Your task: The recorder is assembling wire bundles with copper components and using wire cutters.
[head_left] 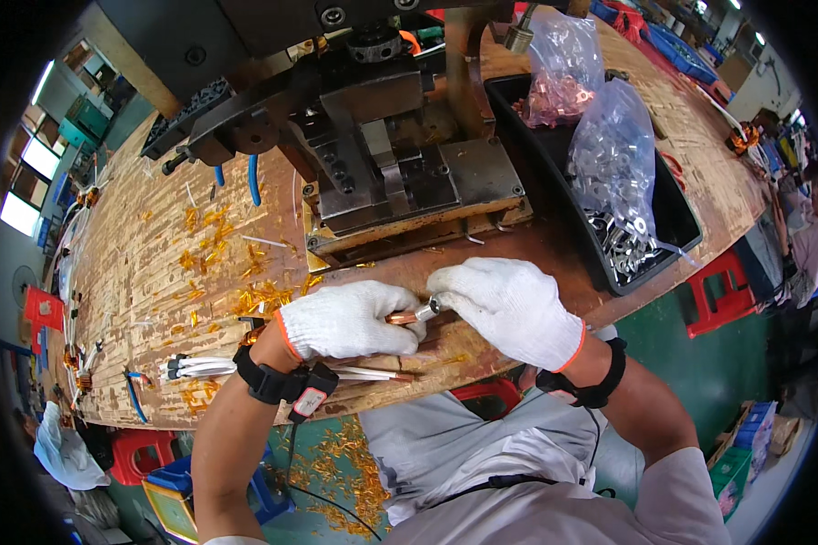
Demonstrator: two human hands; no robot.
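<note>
Both my hands wear white knit gloves and meet near the table's front edge. My left hand (pixel 350 320) is closed around a cable whose bare copper end (pixel 398 319) sticks out toward the right. With thumb and fingers my right hand (pixel 511 304) pinches a silver cable lug (pixel 426 311), which sits at the tip of that copper end. How far the copper reaches into the lug I cannot tell. More white cables (pixel 200 366) lie on the table beneath my left wrist, some with copper ends. Just beyond my hands stands a dark metal press (pixel 395 173).
At the right, a black tray (pixel 691 238) holds a clear bag of silver lugs (pixel 613 154), loose lugs and a bag of copper-coloured parts (pixel 559 95). Yellow scraps (pixel 264 295) litter the wooden table (pixel 118 300) and the floor. Red stools (pixel 725 292) stand around.
</note>
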